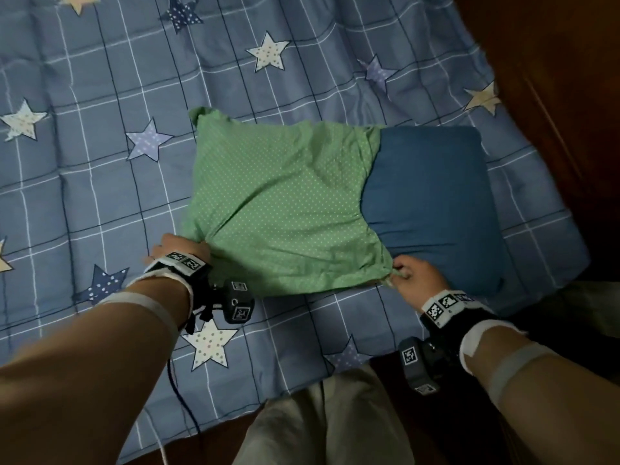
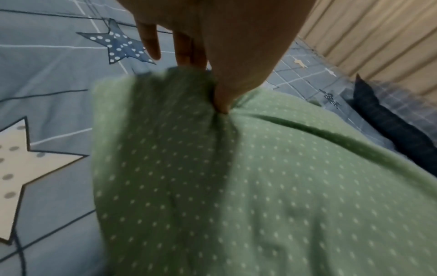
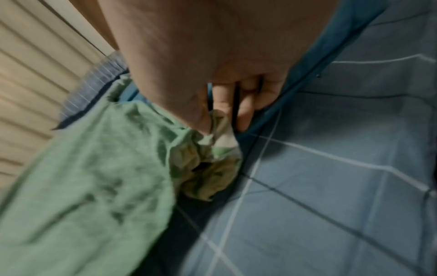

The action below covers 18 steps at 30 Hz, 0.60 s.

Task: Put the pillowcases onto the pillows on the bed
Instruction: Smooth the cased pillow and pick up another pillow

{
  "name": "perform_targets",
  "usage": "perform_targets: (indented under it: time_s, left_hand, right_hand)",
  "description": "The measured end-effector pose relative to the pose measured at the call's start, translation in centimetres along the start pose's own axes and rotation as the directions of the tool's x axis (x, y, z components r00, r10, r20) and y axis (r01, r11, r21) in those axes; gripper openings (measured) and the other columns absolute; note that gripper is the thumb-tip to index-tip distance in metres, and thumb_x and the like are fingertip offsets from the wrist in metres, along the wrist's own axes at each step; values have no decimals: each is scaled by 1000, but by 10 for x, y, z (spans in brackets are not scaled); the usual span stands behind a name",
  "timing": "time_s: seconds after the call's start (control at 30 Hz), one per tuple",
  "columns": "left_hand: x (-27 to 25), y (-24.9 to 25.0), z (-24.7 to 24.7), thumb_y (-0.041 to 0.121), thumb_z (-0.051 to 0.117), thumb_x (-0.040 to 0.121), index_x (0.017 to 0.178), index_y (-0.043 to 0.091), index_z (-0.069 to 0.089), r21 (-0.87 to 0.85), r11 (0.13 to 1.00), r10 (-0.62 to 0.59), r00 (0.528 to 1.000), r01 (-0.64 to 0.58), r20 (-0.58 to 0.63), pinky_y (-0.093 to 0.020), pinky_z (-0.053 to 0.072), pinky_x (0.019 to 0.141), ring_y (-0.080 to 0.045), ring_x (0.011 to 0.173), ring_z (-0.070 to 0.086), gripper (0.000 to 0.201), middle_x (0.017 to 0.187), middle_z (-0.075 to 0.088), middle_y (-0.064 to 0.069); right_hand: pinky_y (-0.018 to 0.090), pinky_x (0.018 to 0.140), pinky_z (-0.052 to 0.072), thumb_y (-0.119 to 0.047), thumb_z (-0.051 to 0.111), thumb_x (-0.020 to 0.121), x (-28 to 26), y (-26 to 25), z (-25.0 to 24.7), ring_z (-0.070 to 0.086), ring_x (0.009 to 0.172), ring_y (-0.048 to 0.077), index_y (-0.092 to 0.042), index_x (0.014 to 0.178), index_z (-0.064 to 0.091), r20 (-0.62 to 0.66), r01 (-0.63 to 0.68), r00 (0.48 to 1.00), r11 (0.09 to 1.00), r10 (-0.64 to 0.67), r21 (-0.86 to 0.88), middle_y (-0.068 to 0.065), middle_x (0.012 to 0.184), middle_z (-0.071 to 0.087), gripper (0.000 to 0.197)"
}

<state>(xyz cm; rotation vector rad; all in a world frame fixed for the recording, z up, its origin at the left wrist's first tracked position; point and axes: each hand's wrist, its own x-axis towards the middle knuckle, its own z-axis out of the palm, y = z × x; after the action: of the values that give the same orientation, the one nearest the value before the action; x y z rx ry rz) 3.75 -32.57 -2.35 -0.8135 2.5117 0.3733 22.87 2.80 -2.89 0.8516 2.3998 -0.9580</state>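
A green dotted pillowcase [image 1: 285, 203] covers the left part of a dark blue pillow [image 1: 432, 203] lying on the bed; the pillow's right part sticks out bare. My left hand [image 1: 183, 248] pinches the pillowcase's near left corner [image 2: 220, 110], thumb pressed into the cloth. My right hand [image 1: 411, 275] pinches the bunched edge of the pillowcase's open end [image 3: 217, 128] at the near side of the pillow [image 3: 305, 61]. In the right wrist view the green cloth [image 3: 82, 186] is crumpled and blurred.
The bed carries a blue checked cover with stars [image 1: 100, 162]. Dark wooden furniture [image 1: 553, 62] stands at the right edge. My legs in light trousers [image 1: 328, 421] are at the bed's near edge. A slatted pale wall [image 2: 378, 37] lies beyond the bed.
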Motion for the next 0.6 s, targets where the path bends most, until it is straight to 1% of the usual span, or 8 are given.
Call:
perform_targets:
  time_s: [0.07, 0.2, 0.23, 0.3, 0.4, 0.47, 0.53, 0.6]
  left_hand:
    - [-18, 15, 4, 25, 64, 83, 114, 5, 50, 32, 999, 29, 984, -24, -174, -50, 39, 99, -44, 117, 47, 39, 124, 49, -26]
    - [-52, 63, 14, 12, 68, 79, 111, 11, 57, -176, 851, 452, 861, -495, -236, -28, 44, 89, -31, 104, 54, 33, 114, 54, -17]
    - [-62, 77, 17, 9, 66, 81, 109, 11, 58, -245, 769, 552, 806, -591, -214, -13, 42, 82, -22, 94, 55, 29, 108, 55, -11]
    - [-82, 104, 26, 7, 65, 85, 106, 12, 60, -391, 632, 690, 715, -669, -109, -3, 41, 70, -3, 78, 54, 22, 95, 58, 1]
    - [-102, 132, 44, 26, 68, 89, 116, 22, 63, -450, 589, 797, 574, -671, 188, -21, 53, 89, -8, 94, 65, 28, 106, 68, 3]
    - [-101, 139, 55, 42, 65, 89, 125, 27, 61, -392, 648, 761, 562, -653, 324, -33, 50, 99, -15, 106, 64, 39, 119, 67, 0]
    - [-102, 140, 58, 44, 62, 92, 130, 26, 59, -383, 712, 702, 589, -589, 400, -32, 45, 102, -17, 111, 60, 42, 125, 63, 1]
    - [-101, 139, 62, 40, 61, 94, 131, 23, 58, -400, 759, 651, 613, -514, 448, -28, 42, 101, -17, 112, 58, 41, 122, 61, 1]
  right_hand:
    - [33, 63, 40, -17, 60, 80, 1, -18, 3, 56, 68, 28, -20, 63, 57, -37, 29, 999, 1000, -28, 3, -2, 58, 55, 18]
    - [32, 56, 30, -17, 59, 86, 14, -59, -1, 40, 57, 17, -12, 60, 45, -55, 29, 998, 933, -10, 358, 3, 57, 41, 30]
    - [31, 58, 32, -20, 60, 88, 20, -66, -4, 42, 59, 16, -8, 63, 49, -35, 14, 999, 896, 2, 443, 7, 60, 44, 29]
    - [33, 68, 43, -36, 62, 86, 29, -78, -9, 54, 70, 14, -3, 74, 61, 34, -21, 999, 817, 2, 576, 13, 70, 61, 35]
    - [42, 91, 54, -43, 64, 86, 40, -93, -18, 70, 99, 23, -7, 107, 71, 281, -252, 959, 550, 32, 796, 11, 104, 74, 42]
    - [43, 86, 56, -23, 59, 94, 45, -100, -27, 71, 94, 30, -4, 107, 68, 288, -291, 956, 356, 62, 888, 17, 104, 72, 25]
    - [39, 75, 56, -5, 56, 94, 50, -101, -39, 67, 83, 29, -9, 97, 62, 156, -195, 975, 266, 158, 944, 17, 95, 67, 8]
    - [38, 68, 55, 3, 56, 91, 54, -94, -48, 65, 77, 26, -13, 98, 55, 113, -154, 972, 192, 208, 969, 14, 90, 64, 18]
